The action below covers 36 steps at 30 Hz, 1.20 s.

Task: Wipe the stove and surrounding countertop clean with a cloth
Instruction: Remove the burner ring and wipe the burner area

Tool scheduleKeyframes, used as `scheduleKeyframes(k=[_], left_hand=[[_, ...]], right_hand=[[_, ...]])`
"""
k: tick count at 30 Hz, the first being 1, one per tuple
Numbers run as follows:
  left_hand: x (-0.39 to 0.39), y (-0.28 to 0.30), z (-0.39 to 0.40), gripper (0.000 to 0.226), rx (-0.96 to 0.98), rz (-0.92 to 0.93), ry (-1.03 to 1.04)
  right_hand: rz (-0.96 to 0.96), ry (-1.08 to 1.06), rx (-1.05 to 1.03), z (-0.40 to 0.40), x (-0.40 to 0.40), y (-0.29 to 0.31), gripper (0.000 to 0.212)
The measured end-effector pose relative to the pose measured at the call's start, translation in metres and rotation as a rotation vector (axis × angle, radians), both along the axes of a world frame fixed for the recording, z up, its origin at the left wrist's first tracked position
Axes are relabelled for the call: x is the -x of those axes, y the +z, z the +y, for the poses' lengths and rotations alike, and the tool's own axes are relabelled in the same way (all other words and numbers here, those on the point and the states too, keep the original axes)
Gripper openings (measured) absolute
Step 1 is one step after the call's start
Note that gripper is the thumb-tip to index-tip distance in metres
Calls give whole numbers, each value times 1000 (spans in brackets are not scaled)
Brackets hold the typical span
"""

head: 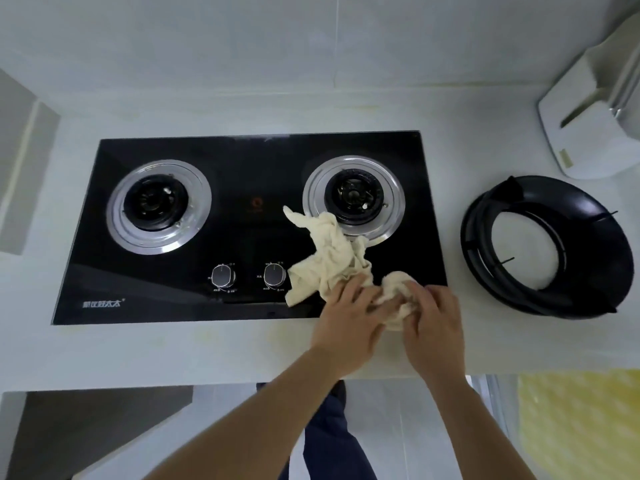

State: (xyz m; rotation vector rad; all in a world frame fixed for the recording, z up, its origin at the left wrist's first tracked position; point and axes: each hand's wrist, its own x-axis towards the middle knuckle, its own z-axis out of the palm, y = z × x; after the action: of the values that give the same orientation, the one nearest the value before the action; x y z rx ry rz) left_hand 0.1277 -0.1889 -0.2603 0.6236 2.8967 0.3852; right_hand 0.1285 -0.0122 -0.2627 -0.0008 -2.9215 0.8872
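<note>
- Left hand (pixel 349 318) and right hand (pixel 437 327) both clamp the cloth (pixel 332 261) at the stove (pixel 249 174) front-right corner.
- Pan ring (pixel 545 247) on table (pixel 207 351), right of stove.

Soft, even, cool light with faint shadows; glossy stove (pixel 242 230) shows glare (edges bow outward, slightly blurred).

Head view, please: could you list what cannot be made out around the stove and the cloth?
- Stove near right corner: hidden in the head view by the cloth and both hands.
- Knob markings: too small to read.
- Fingertips of left hand and right hand: buried in cloth folds.
- White object at the right: cut off by the frame edge.
- Pan support: how many are stacked is unclear.
</note>
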Motion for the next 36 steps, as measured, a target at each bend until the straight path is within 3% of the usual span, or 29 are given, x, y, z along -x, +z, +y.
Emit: scheduleKeyframes(k=[3,11,15,19,24,27,29,34,36], left_hand=[[-17,2,1,46,-78,-25,107],[-56,11,-58,32,-32,-20,149],[-88,13,-118,33,-3,-7,250],[-107,12,-193,43,29,15,469],[-109,15,-266,36,43,10,575],[-110,12,-305,34,46,22,664],[-115,9,-334,33,50,52,709],[-119,7,-359,42,-6,-2,673],[-116,7,-354,50,-51,-7,669]], right_hand=[[-41,33,37,-9,-27,-3,44],[15,329,18,-50,-41,-3,15],[-39,389,44,-107,-59,-1,30],[-94,413,103,-196,-53,-1,20],[-95,332,152,-295,-57,1,32],[-112,461,142,-329,-68,3,37],[-84,559,81,-348,-72,2,32],[-135,587,-35,-371,-49,18,15],[-72,583,-43,-371,-35,27,13]])
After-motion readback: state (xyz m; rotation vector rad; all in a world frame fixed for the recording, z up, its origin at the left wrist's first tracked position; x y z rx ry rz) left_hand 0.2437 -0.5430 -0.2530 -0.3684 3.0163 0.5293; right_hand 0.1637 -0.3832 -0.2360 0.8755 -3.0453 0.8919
